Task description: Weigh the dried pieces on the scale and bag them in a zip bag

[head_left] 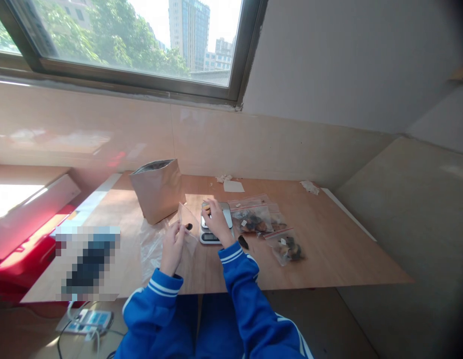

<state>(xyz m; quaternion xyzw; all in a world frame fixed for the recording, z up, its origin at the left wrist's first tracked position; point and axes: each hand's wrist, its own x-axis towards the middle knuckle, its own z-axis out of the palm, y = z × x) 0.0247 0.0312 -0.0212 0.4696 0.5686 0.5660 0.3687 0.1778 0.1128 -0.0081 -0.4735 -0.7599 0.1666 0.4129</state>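
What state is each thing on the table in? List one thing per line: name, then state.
Brown pouch: upright, top open.
Clear bag: held up by left hand.
Scale: flat, right hand resting on it.
Filled zip bags: lying flat, red strips shut.

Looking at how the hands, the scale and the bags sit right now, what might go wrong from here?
1. The left hand holds the thin clear bag by one side; it may sag and spill the dark piece inside.
2. The right hand rests on the scale, which could skew a reading.
3. The filled bags lie close beside the scale and might get nudged.
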